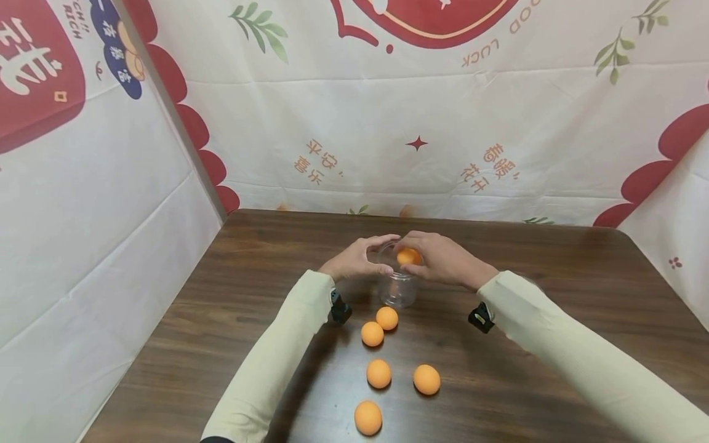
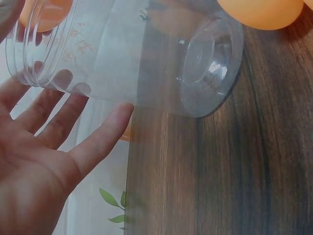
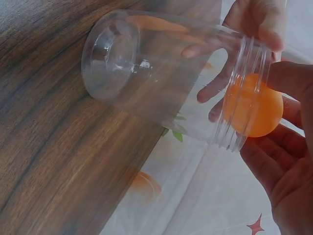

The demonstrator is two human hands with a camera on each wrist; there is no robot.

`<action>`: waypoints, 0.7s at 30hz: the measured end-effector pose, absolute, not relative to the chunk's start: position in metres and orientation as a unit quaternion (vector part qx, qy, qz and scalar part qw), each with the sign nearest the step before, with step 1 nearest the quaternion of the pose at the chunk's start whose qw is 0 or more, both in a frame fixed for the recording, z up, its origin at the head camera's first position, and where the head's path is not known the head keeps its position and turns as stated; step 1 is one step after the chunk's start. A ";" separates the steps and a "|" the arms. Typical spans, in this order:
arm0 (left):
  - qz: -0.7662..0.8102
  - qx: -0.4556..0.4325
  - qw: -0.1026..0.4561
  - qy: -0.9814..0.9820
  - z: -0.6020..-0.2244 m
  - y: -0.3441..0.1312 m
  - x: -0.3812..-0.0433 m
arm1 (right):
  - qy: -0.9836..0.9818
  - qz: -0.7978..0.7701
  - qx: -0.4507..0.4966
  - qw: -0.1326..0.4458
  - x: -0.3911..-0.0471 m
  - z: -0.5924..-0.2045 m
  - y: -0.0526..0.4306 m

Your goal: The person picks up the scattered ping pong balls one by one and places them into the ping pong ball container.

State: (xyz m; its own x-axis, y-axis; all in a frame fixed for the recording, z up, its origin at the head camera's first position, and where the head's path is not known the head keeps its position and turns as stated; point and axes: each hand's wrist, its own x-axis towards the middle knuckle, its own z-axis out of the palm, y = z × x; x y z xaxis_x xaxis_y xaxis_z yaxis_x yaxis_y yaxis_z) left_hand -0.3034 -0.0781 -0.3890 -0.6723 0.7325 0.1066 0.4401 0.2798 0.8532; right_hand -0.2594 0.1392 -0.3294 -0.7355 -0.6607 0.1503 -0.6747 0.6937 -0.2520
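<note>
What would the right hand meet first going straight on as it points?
Probably the rim of the clear jar: the orange ball in the right hand sits partly in its mouth. Whether fingers already touch the rim is unclear.

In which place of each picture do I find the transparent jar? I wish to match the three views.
Head: the transparent jar is slightly right of and below the centre.
Left wrist: it lies across the upper part, mouth at far left, base right of centre.
Right wrist: it crosses the upper half, base at left, mouth at right.
Shared landmark: the orange ball at its mouth.
</note>
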 end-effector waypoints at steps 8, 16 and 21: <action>0.466 0.364 0.153 0.792 -0.388 -0.077 -0.302 | -0.918 0.148 0.367 0.028 -0.260 -0.331 0.140; 0.467 0.366 0.153 0.790 -0.388 -0.078 -0.303 | -0.915 0.145 0.375 0.029 -0.262 -0.332 0.140; 0.462 0.370 0.150 0.792 -0.389 -0.078 -0.304 | -0.915 0.145 0.376 0.032 -0.262 -0.332 0.140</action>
State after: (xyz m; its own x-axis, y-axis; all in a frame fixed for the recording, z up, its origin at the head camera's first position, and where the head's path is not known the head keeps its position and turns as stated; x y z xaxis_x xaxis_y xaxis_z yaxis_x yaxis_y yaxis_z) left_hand -0.3040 -0.0779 -0.3885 -0.6816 0.7243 0.1045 0.4468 0.2988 0.8432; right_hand -0.2618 0.1401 -0.3320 -0.7148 -0.6790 0.1674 -0.6974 0.6749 -0.2409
